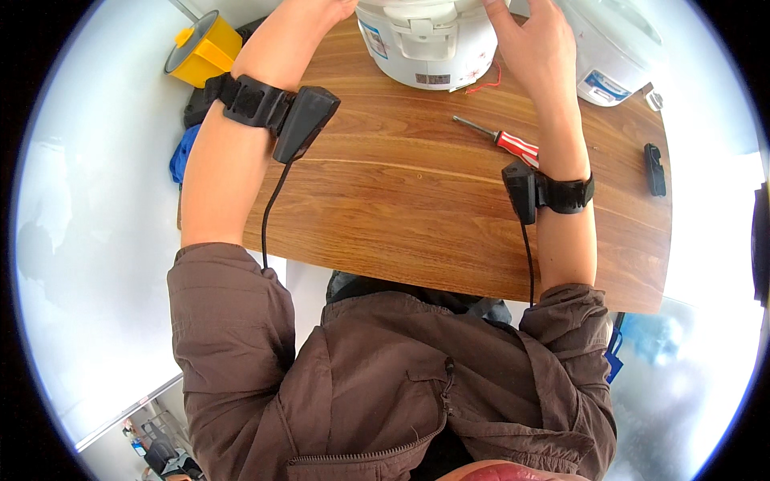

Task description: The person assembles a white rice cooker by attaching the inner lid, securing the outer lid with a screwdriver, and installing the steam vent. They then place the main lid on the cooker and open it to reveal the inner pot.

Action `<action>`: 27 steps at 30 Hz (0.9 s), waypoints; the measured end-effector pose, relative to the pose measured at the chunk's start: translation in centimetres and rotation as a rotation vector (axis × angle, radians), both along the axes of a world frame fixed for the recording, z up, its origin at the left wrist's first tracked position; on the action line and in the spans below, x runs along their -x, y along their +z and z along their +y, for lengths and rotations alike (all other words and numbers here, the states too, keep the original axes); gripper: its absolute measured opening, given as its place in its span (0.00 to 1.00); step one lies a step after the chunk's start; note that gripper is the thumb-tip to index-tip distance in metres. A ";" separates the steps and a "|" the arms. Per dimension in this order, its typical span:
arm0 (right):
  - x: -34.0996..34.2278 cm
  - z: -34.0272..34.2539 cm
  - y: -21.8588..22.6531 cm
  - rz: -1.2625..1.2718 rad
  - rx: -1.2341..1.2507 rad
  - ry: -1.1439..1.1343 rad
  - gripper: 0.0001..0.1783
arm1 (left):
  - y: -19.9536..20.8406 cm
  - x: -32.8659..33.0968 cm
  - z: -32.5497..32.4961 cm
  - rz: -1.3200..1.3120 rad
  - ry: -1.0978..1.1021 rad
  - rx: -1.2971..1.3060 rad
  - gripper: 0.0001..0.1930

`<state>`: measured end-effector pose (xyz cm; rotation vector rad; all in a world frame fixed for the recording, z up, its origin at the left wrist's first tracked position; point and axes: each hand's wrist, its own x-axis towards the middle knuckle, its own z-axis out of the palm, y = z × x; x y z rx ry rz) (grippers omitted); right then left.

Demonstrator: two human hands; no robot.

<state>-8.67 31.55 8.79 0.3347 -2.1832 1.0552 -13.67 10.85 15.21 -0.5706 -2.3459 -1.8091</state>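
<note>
A white rice cooker (437, 60) stands upright at the far edge of my view, its upper part cut off. My right hand (539, 44) is at its right side, the stretched thumb against the upper rim; the other fingers run out of view. On the left, my left hand (333, 8) reaches toward the cooker's upper left, with its fingers almost wholly beyond the top edge. A thin red cord (488, 83) lies at the cooker's base. Close to my right wrist rests a red-and-white handled screwdriver (513, 146), tip pointing left.
The wooden table (385, 200) has its near edge by my body. A translucent white tub (613, 52) stands at the far right, near a small white object (654, 98) and a black device (655, 170). A yellow container (210, 54) is far left. Cabled black straps circle both forearms.
</note>
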 end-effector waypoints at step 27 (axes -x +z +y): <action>-0.3 0.0 0.2 0.038 -0.048 0.047 0.24 | -1.2 0.4 0.6 -0.004 0.073 0.061 0.13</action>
